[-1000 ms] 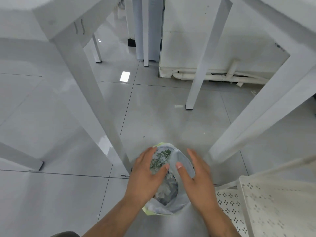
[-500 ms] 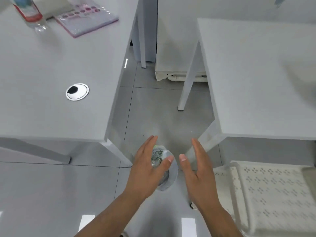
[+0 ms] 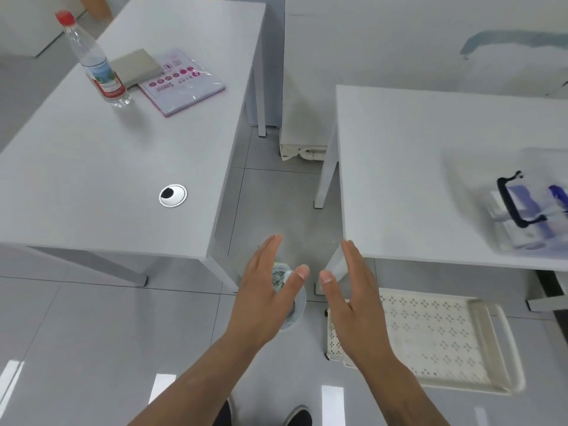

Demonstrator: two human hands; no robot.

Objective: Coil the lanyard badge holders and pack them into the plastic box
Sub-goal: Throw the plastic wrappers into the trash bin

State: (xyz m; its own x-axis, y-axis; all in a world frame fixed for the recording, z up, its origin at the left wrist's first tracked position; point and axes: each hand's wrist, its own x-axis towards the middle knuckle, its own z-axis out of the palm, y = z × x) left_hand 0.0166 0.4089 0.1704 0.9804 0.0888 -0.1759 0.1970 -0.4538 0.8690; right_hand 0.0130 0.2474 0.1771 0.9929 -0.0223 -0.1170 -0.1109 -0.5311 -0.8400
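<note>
Two bare hands, left hand [image 3: 264, 290] and right hand [image 3: 353, 299], hover spread and empty (nothing coiled yet); next, probably reach the blurred clear plastic box [image 3: 522, 210] at the white table's [image 3: 415, 167] right edge.

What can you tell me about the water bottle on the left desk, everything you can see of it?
The water bottle is clear plastic with a red screw cap, closed, and a label that is green and white above and red below. It stands upright, though it looks tilted in this wide view, at the far left of the left desk. A grey folded item lies just beside it; whether they touch is unclear. How much it holds cannot be told. Nothing grips it.
</note>
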